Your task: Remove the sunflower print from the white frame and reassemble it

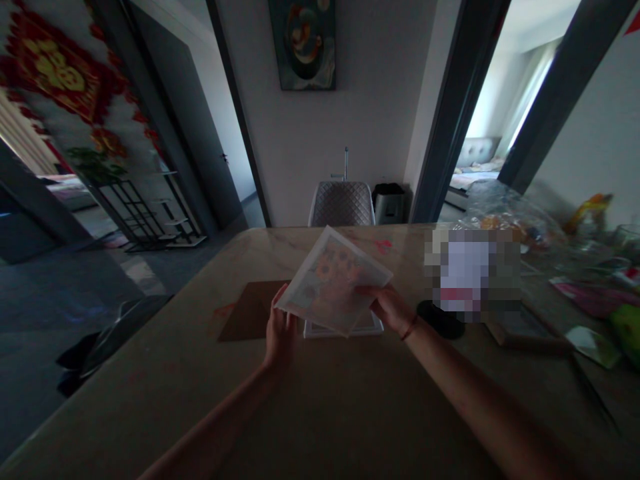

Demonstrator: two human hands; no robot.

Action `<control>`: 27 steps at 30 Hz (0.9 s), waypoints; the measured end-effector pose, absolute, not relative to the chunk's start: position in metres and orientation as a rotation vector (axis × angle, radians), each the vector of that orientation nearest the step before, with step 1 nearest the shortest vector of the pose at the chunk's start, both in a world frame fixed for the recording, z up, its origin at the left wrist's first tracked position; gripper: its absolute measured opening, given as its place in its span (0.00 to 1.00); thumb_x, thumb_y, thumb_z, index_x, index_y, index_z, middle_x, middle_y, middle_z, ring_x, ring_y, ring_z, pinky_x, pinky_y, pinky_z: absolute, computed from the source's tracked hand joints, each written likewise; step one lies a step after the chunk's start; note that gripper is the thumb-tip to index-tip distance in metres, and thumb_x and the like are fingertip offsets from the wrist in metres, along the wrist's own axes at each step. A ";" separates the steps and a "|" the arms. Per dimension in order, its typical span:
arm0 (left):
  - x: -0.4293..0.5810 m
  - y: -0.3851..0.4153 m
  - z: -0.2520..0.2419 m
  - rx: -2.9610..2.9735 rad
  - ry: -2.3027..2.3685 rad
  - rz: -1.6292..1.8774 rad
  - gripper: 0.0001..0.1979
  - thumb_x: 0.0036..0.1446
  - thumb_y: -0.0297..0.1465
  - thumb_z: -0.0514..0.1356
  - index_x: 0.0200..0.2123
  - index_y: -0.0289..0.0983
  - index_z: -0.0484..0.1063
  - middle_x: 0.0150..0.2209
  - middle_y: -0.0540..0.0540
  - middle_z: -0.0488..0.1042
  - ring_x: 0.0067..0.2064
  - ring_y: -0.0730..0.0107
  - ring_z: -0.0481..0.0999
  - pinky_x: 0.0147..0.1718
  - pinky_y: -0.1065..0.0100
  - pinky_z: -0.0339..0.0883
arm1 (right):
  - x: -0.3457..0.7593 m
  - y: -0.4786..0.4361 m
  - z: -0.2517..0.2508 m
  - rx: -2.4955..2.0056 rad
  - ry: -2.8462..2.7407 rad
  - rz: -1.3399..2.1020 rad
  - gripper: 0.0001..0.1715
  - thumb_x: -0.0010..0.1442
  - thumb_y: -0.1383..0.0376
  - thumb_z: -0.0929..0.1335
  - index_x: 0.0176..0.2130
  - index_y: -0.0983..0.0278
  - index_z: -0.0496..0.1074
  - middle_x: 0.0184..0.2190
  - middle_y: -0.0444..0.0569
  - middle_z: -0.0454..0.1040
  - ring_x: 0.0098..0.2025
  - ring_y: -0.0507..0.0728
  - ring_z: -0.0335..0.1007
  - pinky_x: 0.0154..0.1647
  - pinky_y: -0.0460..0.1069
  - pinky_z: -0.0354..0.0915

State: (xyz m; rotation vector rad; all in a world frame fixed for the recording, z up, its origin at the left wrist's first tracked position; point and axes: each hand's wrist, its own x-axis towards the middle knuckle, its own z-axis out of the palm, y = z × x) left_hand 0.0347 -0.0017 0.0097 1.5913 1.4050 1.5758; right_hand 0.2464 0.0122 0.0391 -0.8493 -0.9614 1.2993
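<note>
A translucent whitish sheet with a sunflower picture [330, 277] showing through is held up tilted over the middle of the table. My right hand [393, 308] pinches its right side, thumb on the near face. At the sheet's left corner is my left hand [281, 333], with the thumb along the edge and the other fingers partly hidden behind. Below the sheet lies a white frame [373, 327], mostly covered by it. A brown rectangular board [245, 313] rests on the table just left of my left hand.
On the table [320, 413], small red scissors-like item [383, 247] lies toward the far edge. To the right are a blurred-out upright object [465, 273], a black round base [441, 320], a brown frame [530, 330] and plastic bags [510, 207]. A chair [343, 203] stands beyond.
</note>
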 end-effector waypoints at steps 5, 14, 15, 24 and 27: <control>0.033 -0.003 0.019 1.337 1.433 1.548 0.27 0.50 0.53 0.48 0.24 0.35 0.71 0.18 0.49 0.69 0.23 0.69 0.70 0.22 0.70 0.64 | 0.252 0.016 0.037 -0.919 -1.007 1.229 0.13 0.41 0.65 0.69 0.33 0.61 0.73 0.34 0.46 0.76 0.38 0.58 0.71 0.40 0.52 0.65; 0.034 0.010 0.013 1.417 1.419 1.444 0.21 0.43 0.46 0.60 0.30 0.33 0.73 0.25 0.46 0.76 0.27 0.68 0.74 0.25 0.71 0.65 | 0.263 0.032 0.017 -1.168 -0.922 1.050 0.16 0.35 0.64 0.73 0.29 0.65 0.72 0.29 0.49 0.77 0.32 0.58 0.72 0.34 0.52 0.65; 0.034 0.011 0.011 1.452 1.438 1.424 0.20 0.44 0.45 0.60 0.31 0.33 0.73 0.25 0.46 0.76 0.27 0.68 0.74 0.25 0.71 0.65 | 0.263 0.032 0.015 -1.166 -0.892 1.064 0.16 0.36 0.63 0.72 0.29 0.65 0.72 0.29 0.49 0.77 0.32 0.58 0.72 0.34 0.52 0.65; 0.027 0.015 0.006 1.461 1.555 1.556 0.15 0.48 0.41 0.57 0.31 0.35 0.71 0.24 0.48 0.74 0.26 0.70 0.73 0.23 0.72 0.64 | 0.252 0.027 0.007 -1.109 -1.049 1.349 0.13 0.35 0.69 0.71 0.27 0.61 0.70 0.24 0.45 0.74 0.26 0.54 0.70 0.29 0.50 0.66; 0.026 0.016 0.006 1.468 1.577 1.549 0.15 0.48 0.41 0.57 0.32 0.35 0.71 0.24 0.48 0.74 0.26 0.69 0.73 0.24 0.71 0.64 | 0.252 0.029 0.005 -1.145 -1.070 1.333 0.08 0.38 0.68 0.70 0.25 0.62 0.70 0.22 0.45 0.73 0.24 0.54 0.68 0.25 0.49 0.64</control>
